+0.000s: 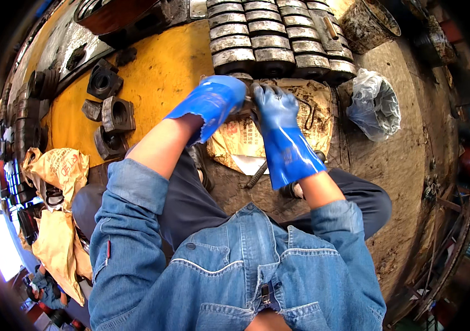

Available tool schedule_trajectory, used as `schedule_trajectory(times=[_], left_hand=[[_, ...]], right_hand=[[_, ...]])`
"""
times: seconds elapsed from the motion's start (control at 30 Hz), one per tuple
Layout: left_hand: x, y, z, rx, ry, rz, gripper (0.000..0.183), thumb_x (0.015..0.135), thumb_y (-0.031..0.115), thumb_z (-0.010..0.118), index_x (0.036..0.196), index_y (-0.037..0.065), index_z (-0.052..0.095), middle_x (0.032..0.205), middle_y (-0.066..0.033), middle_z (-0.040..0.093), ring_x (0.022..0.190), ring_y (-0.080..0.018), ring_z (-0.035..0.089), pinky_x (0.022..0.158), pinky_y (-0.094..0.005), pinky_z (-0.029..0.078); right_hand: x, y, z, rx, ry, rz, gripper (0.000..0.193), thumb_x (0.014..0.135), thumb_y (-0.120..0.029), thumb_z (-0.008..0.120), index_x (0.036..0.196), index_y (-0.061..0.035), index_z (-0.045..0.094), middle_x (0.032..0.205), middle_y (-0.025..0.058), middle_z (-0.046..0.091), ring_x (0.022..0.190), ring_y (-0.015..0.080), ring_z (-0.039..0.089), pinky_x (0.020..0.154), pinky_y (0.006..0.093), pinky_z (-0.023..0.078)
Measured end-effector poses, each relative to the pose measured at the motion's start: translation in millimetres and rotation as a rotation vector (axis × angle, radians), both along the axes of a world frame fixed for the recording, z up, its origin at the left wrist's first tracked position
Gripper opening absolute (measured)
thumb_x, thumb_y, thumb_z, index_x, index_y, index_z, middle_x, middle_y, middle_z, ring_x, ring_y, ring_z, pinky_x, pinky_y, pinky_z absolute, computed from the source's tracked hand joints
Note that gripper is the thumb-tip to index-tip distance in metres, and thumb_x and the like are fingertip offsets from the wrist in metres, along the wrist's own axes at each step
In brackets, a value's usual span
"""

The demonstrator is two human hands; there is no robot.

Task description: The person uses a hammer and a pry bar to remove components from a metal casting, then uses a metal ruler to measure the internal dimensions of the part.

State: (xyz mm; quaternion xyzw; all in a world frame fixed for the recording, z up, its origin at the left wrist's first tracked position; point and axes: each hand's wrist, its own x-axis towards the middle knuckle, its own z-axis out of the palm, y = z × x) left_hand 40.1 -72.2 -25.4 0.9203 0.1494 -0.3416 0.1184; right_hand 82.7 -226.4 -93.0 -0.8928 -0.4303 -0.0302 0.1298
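Note:
Both my hands wear long blue rubber gloves and work close together in front of the stacked metal parts. The cuff and back of the glove hide the fingers of my left hand (221,99). My right hand (277,107) has its fingers bent down, closed beside a dark metal piece that is mostly covered by the gloves. Under both hands lies a stained brown paper sack (235,140). On the sack, right of my right hand, is a thin bent wire (310,113). A dark ribbed rod (257,174) lies nearer to me, by my feet.
Rows of round-edged metal blocks (273,56) stand ahead. Bored metal blocks (118,113) sit on the yellow sheet (160,63) at left. A grimy bucket (370,25) and a clear plastic bag (363,110) stand at right. Crumpled paper sacks (61,245) lie lower left, near another person (50,289).

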Motion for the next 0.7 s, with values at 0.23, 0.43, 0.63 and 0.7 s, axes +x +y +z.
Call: schedule_trajectory(times=[0.23,0.43,0.63,0.7], left_hand=[[0,-20,14,0.070,-0.004,-0.093,0.034,0.080,0.021,0.069,0.113,0.013,0.071,0.108,-0.0144,0.071,0.098,-0.0334,0.069,0.083,-0.0435,0.056],[-4,30,16,0.191,-0.143,0.180,0.030,0.081,0.025,0.069,0.108,0.013,0.073,0.108,-0.0130,0.071,0.098,-0.0331,0.069,0.080,-0.0464,0.056],[-14,48,13,0.219,-0.119,0.249,0.026,0.081,0.023,0.067,0.104,0.013,0.075,0.106,-0.0140,0.072,0.098,-0.0328,0.070,0.074,-0.0488,0.056],[-23,52,22,0.196,-0.163,0.311,0.027,0.081,0.022,0.067,0.105,0.012,0.074,0.108,-0.0150,0.071,0.099,-0.0332,0.069,0.078,-0.0485,0.055]], right_hand=[[19,2,-22,-0.381,0.678,-0.065,0.032,0.086,-0.028,0.065,0.112,-0.0099,0.068,0.100,0.0141,0.072,0.090,0.0298,0.070,0.083,0.0404,0.055],[69,-73,-105,0.194,1.515,-0.773,0.020,0.091,-0.009,0.066,0.101,0.0080,0.065,0.084,0.0169,0.073,0.055,0.0135,0.062,0.043,0.0221,0.042],[107,-82,-154,-0.016,1.357,-0.802,0.017,0.086,-0.019,0.072,0.086,-0.0020,0.070,0.066,0.0041,0.064,0.047,0.0127,0.050,0.042,0.0301,0.038],[111,-75,-159,0.016,1.352,-0.827,0.014,0.085,-0.017,0.073,0.088,-0.0037,0.073,0.065,0.0026,0.060,0.047,0.0133,0.049,0.042,0.0319,0.037]])
